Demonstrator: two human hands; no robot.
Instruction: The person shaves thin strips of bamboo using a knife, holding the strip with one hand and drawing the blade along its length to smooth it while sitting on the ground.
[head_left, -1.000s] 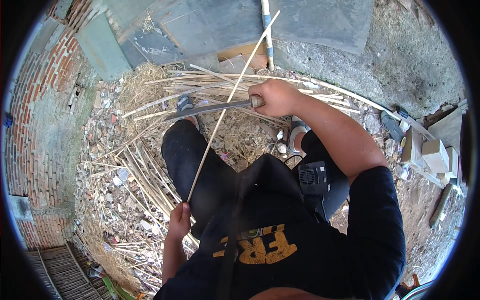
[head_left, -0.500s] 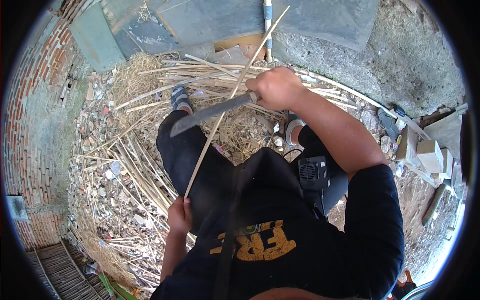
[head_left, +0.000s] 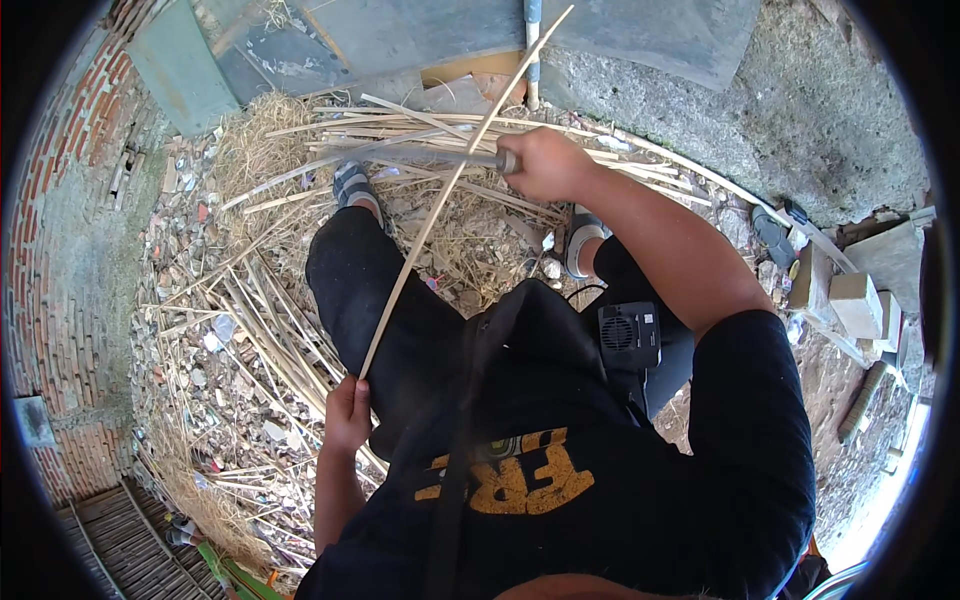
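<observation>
My left hand, low at the left by my thigh, is closed on the near end of a long, thin bamboo strip. The strip slants up and right across my leg, its far tip reaching the pipe by the wall. My right hand grips the handle of a machete. The blade points left and crosses the strip in its upper half; it is somewhat blurred, and I cannot tell whether it touches the strip.
Pale bamboo strips lie in a pile beyond my feet, and more strips lie to my left over rubble and dry straw. A brick wall stands at left. Blocks and a brush are at right.
The machete blade has swung from pointing down-left to nearly level, its tip now farther away. My right hand has turned slightly. My left hand has shifted a little left, still holding the strip.
</observation>
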